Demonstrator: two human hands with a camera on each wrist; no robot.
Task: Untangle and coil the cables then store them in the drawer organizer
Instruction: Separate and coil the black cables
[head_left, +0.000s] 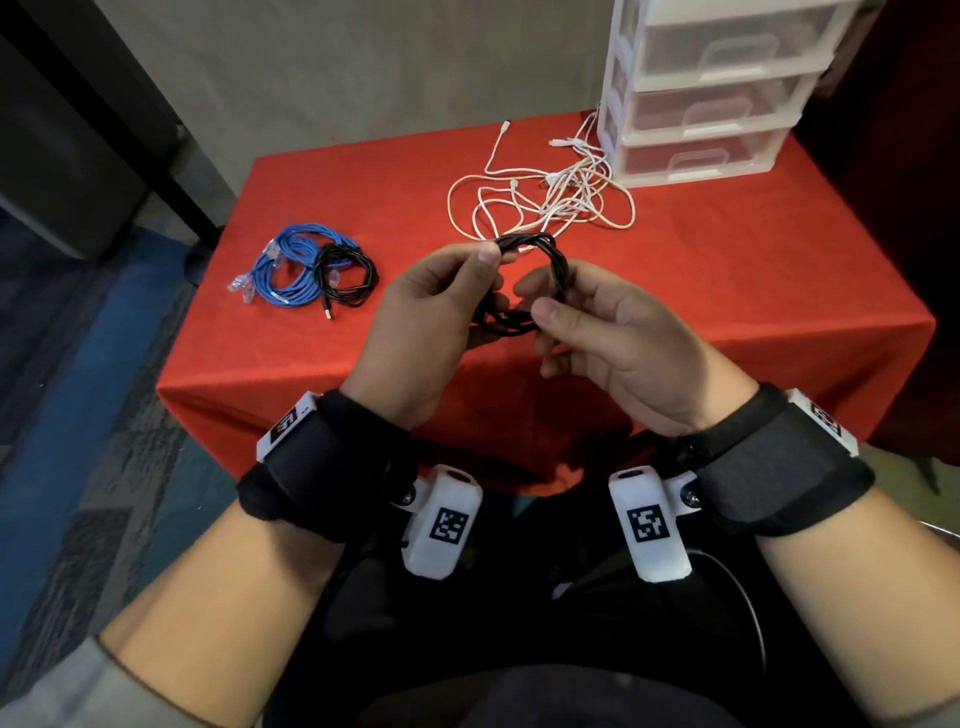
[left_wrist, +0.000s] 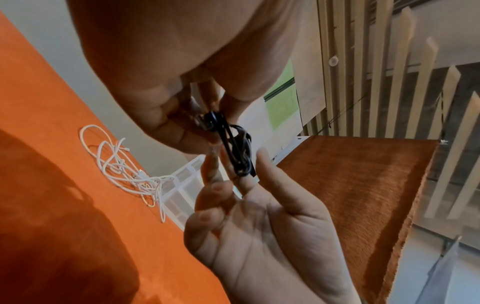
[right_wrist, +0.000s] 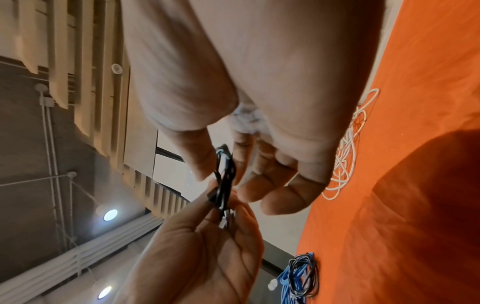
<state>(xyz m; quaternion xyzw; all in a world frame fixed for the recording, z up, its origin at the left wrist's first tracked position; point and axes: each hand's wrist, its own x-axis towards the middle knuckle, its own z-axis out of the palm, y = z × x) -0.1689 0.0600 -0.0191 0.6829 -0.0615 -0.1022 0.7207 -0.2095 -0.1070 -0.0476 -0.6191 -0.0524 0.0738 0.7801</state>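
Tabletop: drawer organizer far right; loose cables just left of it; two coils at left edge.

Dim indoor light; ceiling lamps glow at 8 o'clock in the right wrist view. Dark shadows cross the cloth. Wide-angle bending at edges; near skin blurred.

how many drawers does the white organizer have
3 visible: top drawer, middle drawer and bottom drawer, stacked at the table's far right corner. The picture's top edge cuts the organizer off, so more may be hidden.
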